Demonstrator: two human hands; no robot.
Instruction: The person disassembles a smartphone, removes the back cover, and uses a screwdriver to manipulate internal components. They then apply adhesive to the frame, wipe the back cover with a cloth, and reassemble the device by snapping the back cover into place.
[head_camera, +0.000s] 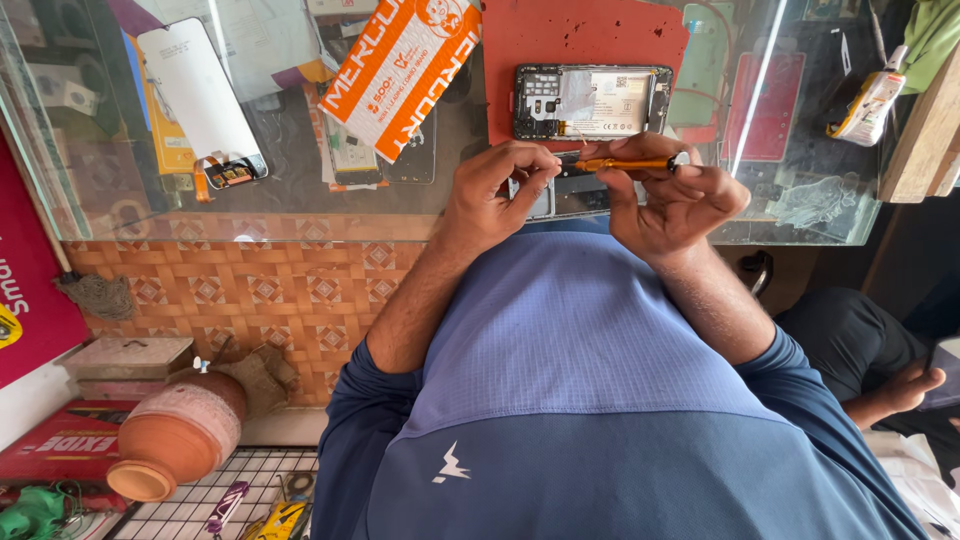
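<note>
At upper centre an orange-handled screwdriver (622, 163) with a black tip crosses above a blue shirt (590, 400) with darker navy sleeves. A red mat (580, 40) sits at top centre, an orange-and-white packet (400, 70) to its left. Lower left, a terracotta pot (175, 435); above it, orange-brown diamond-patterned tiles (250, 290).

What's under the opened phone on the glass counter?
The opened phone lies on a red mat on the glass counter. What the counter holds beneath the mat is covered. Both hands, left and right, hold an orange screwdriver nearby.
</note>
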